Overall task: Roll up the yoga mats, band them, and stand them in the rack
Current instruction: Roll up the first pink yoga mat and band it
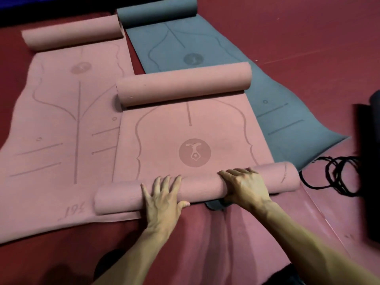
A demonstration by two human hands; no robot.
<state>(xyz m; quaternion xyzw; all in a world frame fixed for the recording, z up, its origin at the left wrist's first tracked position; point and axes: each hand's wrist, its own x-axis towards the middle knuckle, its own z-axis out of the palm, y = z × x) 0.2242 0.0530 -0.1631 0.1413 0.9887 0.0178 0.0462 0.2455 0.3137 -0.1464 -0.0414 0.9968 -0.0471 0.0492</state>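
Both my hands lie on the near roll [205,187] of the middle pink mat [185,136], side by side across its top. My left hand [162,195] is spread flat, fingers straight and splayed over the curve, thumb tucked against the near side of the roll. My right hand [244,186] rests palm-down on it too, fingers laid over the crest and pointing away to the left. Neither hand closes round anything, they only press.

The mat's far end is curled up into a second roll [183,85], and the stretch between the two lies flat with its round emblem facing up. It overlaps the other pink mat [61,120] on my left and the grey mat [205,48] on my right. Both of those lie mostly flat, each with its far end rolled. A dark grey corner [213,204] peeks out from under my roll.

On the red floor [308,38] to the right lie black loops of cord [337,175], apart from the mats, just beside a dark shape [368,161] at the edge that I cannot make out
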